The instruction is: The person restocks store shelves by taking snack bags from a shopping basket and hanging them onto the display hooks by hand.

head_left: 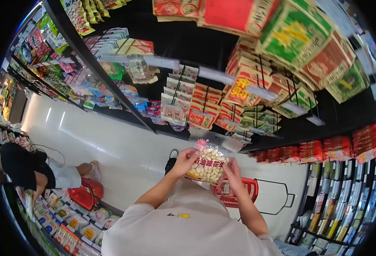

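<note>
A clear bag of peanuts with red lettering is held up in front of my body. My left hand grips its left edge and my right hand its right edge, both closed on the plastic. The bag's clear top flap with a hang hole points toward the shelves. Below and behind my right forearm, a red shopping basket with black handles sits on the floor, partly hidden, with a package inside.
Racks of hanging snack packets stand ahead, with large red and green bags above. Shelves of packets line the right. At left, a person in a black top bends over low shelves beside another red basket. Pale tiled floor lies between.
</note>
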The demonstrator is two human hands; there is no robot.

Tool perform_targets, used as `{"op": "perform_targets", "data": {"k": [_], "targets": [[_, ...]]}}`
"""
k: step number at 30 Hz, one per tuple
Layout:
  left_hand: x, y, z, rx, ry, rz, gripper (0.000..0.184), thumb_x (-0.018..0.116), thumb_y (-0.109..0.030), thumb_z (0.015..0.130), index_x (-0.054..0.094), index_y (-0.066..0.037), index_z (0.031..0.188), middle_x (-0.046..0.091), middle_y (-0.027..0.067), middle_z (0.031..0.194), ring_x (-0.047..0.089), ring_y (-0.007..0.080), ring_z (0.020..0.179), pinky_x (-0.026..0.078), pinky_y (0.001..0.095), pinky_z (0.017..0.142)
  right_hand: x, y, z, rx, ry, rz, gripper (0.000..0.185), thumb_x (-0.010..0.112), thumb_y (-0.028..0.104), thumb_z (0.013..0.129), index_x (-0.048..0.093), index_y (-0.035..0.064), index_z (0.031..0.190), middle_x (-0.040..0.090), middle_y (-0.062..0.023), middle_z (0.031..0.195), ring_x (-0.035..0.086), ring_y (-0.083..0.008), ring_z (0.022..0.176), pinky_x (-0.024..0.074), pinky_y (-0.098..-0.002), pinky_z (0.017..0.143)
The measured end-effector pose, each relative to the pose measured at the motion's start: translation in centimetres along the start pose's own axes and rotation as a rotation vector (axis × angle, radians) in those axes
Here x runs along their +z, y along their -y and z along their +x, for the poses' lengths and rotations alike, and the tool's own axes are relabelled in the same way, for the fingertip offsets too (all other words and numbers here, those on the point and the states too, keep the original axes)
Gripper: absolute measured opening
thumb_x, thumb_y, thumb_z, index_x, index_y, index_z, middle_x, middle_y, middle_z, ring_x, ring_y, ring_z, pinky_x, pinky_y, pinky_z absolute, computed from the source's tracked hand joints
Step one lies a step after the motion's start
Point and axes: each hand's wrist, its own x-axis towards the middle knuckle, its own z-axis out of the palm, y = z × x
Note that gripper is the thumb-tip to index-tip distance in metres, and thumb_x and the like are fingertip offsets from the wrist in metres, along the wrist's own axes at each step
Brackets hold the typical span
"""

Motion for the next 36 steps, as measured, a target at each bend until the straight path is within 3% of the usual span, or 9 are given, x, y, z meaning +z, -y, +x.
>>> {"op": "perform_targets", "data": {"k": [6, 8, 11, 14, 19, 22, 25, 31, 36], "targets": [[-5.0, -10.2, 8.9, 0.091, -0.074, -0.005, 0.022, 0.063, -0.019, 0.094, 0.064, 0.001, 0.104, 0.067, 0.0019, 0.087, 0.059, 0.0065, 0.078, 0.047, 0.0229, 0.069, 8.7, 8.2, 14.8, -0.219, -0.27, 0.054, 0.021, 0.06, 0.022, 0.096, 0.06, 0.0036, 0.086, 0.06, 0.0007, 0.082, 0.053, -0.0067, 0.075, 0.0423, -0.0217, 0.07], [-6.0, -14.1, 11.6, 0.133, -0.078, -0.04, 0.022, 0.064, -0.019, 0.093, 0.064, 0.001, 0.102, 0.069, 0.0059, 0.091, 0.063, 0.0093, 0.085, 0.049, 0.0245, 0.074, 10.7, 10.1, 17.3, -0.297, -0.346, 0.141, 0.018, 0.06, 0.02, 0.096, 0.06, 0.0044, 0.086, 0.059, 0.002, 0.079, 0.052, -0.0056, 0.074, 0.0415, -0.0213, 0.068], [-6.7, -17.7, 14.0, 0.287, -0.012, 0.063, 0.021, 0.064, -0.019, 0.093, 0.063, 0.0, 0.103, 0.065, 0.0002, 0.083, 0.056, 0.0053, 0.073, 0.045, 0.021, 0.063, 12.4, 12.3, 18.6, -0.5, -0.462, 0.099, 0.016, 0.059, 0.015, 0.097, 0.059, 0.0031, 0.086, 0.065, -0.0018, 0.08, 0.057, -0.0059, 0.072, 0.0455, -0.0213, 0.067], [-6.8, -19.0, 15.6, 0.345, 0.102, 0.139, 0.021, 0.066, -0.018, 0.091, 0.065, 0.003, 0.094, 0.067, 0.0043, 0.081, 0.058, 0.0072, 0.075, 0.047, 0.0245, 0.069, 13.5, 13.2, 18.9, -0.61, -0.623, 0.234, 0.015, 0.057, 0.014, 0.097, 0.057, 0.0027, 0.088, 0.065, -0.0035, 0.081, 0.057, -0.0065, 0.071, 0.0456, -0.0217, 0.068], [-6.7, -18.7, 16.8, 0.305, 0.113, 0.002, 0.025, 0.064, -0.021, 0.093, 0.065, 0.004, 0.087, 0.066, 0.0023, 0.075, 0.056, 0.0057, 0.07, 0.046, 0.0236, 0.062, 12.3, 12.0, 19.1, -0.594, -0.523, 0.102, 0.008, 0.062, 0.008, 0.093, 0.058, 0.0043, 0.087, 0.064, -0.0019, 0.085, 0.056, -0.0063, 0.073, 0.0456, -0.0217, 0.07], [-9.5, -16.6, 16.4, 0.23, 0.012, -0.127, 0.028, 0.062, -0.022, 0.095, 0.066, 0.004, 0.086, 0.064, 0.0006, 0.073, 0.054, 0.0044, 0.067, 0.045, 0.0228, 0.058, 15.4, 12.5, 20.2, -0.469, -0.475, 0.126, 0.015, 0.072, 0.005, 0.084, 0.057, 0.0069, 0.085, 0.062, -0.0005, 0.083, 0.056, -0.0064, 0.072, 0.0462, -0.0222, 0.068], [-12.1, -16.8, 15.2, 0.325, -0.237, -0.109, 0.029, 0.062, -0.022, 0.095, 0.064, 0.004, 0.083, 0.061, -0.0012, 0.071, 0.051, 0.0031, 0.065, 0.041, 0.0216, 0.055, 17.6, 11.3, 21.4, -0.431, -0.284, 0.05, 0.019, 0.072, 0.004, 0.084, 0.053, 0.0077, 0.082, 0.056, 0.0015, 0.08, 0.051, -0.0043, 0.073, 0.0418, -0.0218, 0.065], [-15.1, -19.2, 14.8, 0.642, -0.287, 0.027, 0.028, 0.063, -0.02, 0.094, 0.059, 0.003, 0.077, 0.055, -0.0032, 0.068, 0.045, 0.0017, 0.064, 0.035, 0.0198, 0.055, 21.9, 14.8, 22.2, -0.784, -0.177, 0.109, 0.02, 0.07, 0.003, 0.085, 0.05, 0.0054, 0.085, 0.055, 0.0016, 0.08, 0.049, -0.0038, 0.071, 0.0397, -0.0223, 0.064], [-15.7, -22.1, 15.0, 0.448, -0.272, 0.048, 0.03, 0.06, -0.02, 0.097, 0.058, 0.002, 0.076, 0.053, -0.0054, 0.068, 0.041, -0.0002, 0.064, 0.032, 0.0205, 0.052, 23.2, 16.3, 23.0, -0.568, -0.185, 0.175, 0.021, 0.068, 0.0, 0.086, 0.048, 0.0041, 0.079, 0.06, -0.0003, 0.084, 0.056, -0.0044, 0.078, 0.045, -0.0208, 0.068]]}}
